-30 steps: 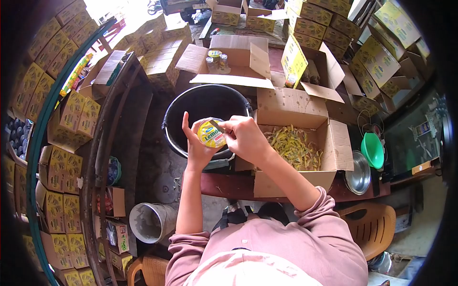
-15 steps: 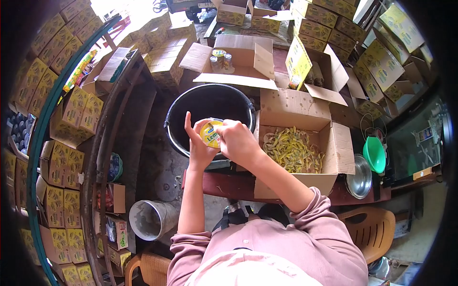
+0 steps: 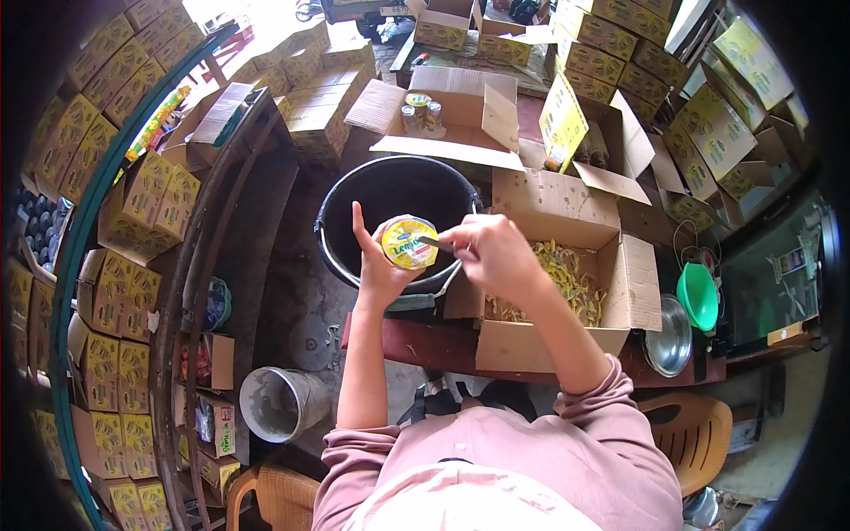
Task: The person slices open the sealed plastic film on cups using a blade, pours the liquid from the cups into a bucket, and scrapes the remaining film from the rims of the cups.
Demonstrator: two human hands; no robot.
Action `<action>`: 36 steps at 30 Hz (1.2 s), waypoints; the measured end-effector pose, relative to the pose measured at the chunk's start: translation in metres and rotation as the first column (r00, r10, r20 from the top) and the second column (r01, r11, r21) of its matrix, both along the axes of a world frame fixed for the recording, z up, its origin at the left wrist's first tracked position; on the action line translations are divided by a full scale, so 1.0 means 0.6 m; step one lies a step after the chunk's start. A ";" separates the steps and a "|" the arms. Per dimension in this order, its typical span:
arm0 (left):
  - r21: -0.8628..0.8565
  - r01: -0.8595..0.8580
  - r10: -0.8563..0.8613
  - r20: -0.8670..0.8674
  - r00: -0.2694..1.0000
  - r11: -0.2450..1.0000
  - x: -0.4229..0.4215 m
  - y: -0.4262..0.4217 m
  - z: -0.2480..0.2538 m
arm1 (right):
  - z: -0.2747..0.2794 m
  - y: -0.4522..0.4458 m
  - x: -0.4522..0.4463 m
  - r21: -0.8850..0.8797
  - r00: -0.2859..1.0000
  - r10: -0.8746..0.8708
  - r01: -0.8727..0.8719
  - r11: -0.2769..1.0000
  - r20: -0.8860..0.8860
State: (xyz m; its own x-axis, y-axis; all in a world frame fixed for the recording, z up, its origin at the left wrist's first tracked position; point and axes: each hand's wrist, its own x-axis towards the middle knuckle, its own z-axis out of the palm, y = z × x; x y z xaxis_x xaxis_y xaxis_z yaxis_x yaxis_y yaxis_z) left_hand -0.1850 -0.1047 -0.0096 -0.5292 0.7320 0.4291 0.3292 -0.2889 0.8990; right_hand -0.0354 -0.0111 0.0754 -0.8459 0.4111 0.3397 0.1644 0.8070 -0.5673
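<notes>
While yellow-printed boxes stand stacked at the far left, a dark rack runs beside them, and a grey bucket sits to its right. Farther right comes a black bucket. Seen against its mouth, the left hand points away from the body, its fingers partly curled around the lower left side of a round container; one digit stands up, apart from the grip.

The container lies between the two hands, touching the left and just beside the right, so the left is nearer. Its yellow, printed round end faces up towards the head; its long axis seems to run roughly along the line of sight, though its depth is hidden.

At its right edge is a thin, dark tool, its long axis slanting leftward and slightly away from the body, the tip over the printed end. Whether it touches cannot be told. The right hand has the tool's other end pinched, with the fingers nearly closed on it.

Beyond that hand, an open carton holds yellowish strips. Last, at the right, are a metal bowl and, just beside it, a green bowl.
</notes>
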 end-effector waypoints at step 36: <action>-0.108 0.063 -0.068 -0.036 0.997 0.992 -0.001 -0.005 0.002 | -0.033 0.047 -0.069 0.519 0.925 0.272 -0.375 0.768 0.266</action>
State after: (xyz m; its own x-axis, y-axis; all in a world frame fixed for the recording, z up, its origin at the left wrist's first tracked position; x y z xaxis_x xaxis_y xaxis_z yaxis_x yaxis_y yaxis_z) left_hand -0.1855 -0.1079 -0.0082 -0.4628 0.8072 0.3665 0.3487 -0.2143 0.9124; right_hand -0.0767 0.0172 0.0558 -0.9580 -0.1113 0.2641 -0.1149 0.9934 0.0020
